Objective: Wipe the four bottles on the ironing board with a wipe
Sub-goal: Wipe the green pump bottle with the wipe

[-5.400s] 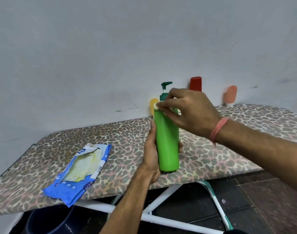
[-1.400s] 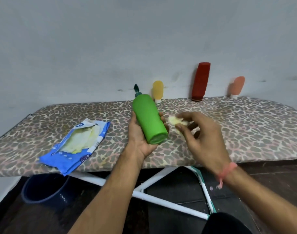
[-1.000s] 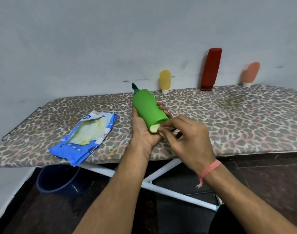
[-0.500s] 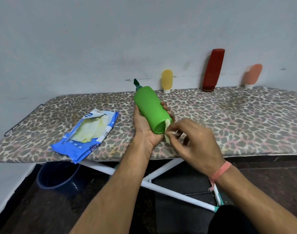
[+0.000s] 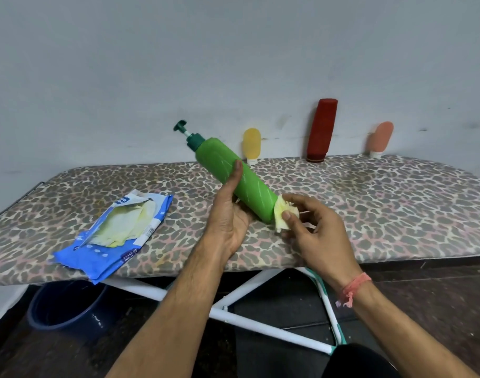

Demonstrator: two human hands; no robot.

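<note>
Left hand [image 5: 228,222] grips green pump bottle [image 5: 234,179] tilted above ironing board [image 5: 369,203]; right hand [image 5: 312,230] pinches yellow wipe [image 5: 282,216] vs its base. Bottle has no label showing; blue wipe pack [image 5: 110,241] print too blurry to read. Yellow bottle [image 5: 252,145], red bottle [image 5: 321,130], peach bottle [image 5: 380,139] stand at wall, backs hidden.

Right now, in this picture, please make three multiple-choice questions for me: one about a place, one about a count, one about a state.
1. Where does the wipes packet lie?
A. On the ironing board, to the left of the hands
B. In the bucket
C. Against the wall

2. How many bottles stand against the wall?
A. One
B. Three
C. Four

3. How is the green bottle held?
A. Upright on the board
B. Tilted in the left hand, pump away from the person
C. Lying flat, untouched

Answers:
1 A, the blue packet rests on the patterned cover.
2 B, the yellow bottle, red bottle and peach bottle stand there.
3 B, the right hand presses the wipe on its base.
</note>
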